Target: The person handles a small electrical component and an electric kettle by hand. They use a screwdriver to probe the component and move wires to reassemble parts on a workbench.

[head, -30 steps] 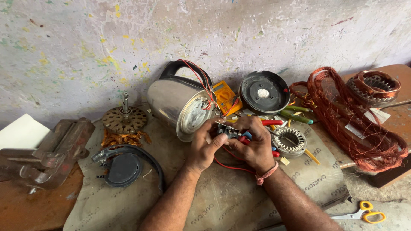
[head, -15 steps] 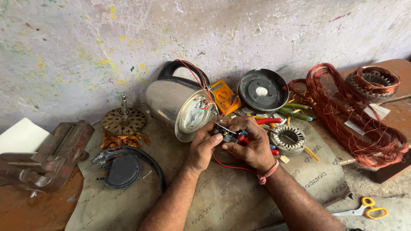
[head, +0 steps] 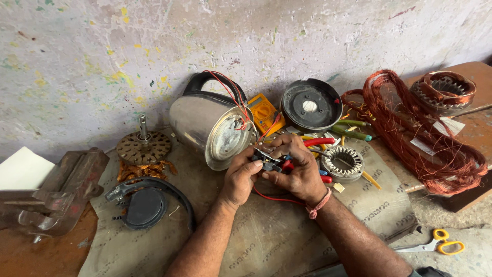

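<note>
Both my hands meet over the bench just in front of a steel electric kettle (head: pixel 205 125) that lies on its side with its open underside toward me. My left hand (head: pixel 240 177) and my right hand (head: pixel 297 172) pinch a small black electrical part (head: pixel 267 160) between the fingertips. Red wires (head: pixel 233 92) run from the kettle's underside to that part, and another red wire (head: pixel 271 199) loops under my right wrist. A red thread band circles my right wrist.
Black round kettle base (head: pixel 310 105) and yellow multimeter (head: pixel 264 113) stand by the wall. A stator ring (head: pixel 342 163) and hand tools lie right of my hands. Copper wire coils (head: pixel 415 133) fill the right. Rotor (head: pixel 143 146), black lid (head: pixel 146 205), vise (head: pixel 56 192) left; scissors (head: pixel 435 243) lower right.
My hands have stayed together on the small part with only slight finger shifts. The view has drifted a little.
</note>
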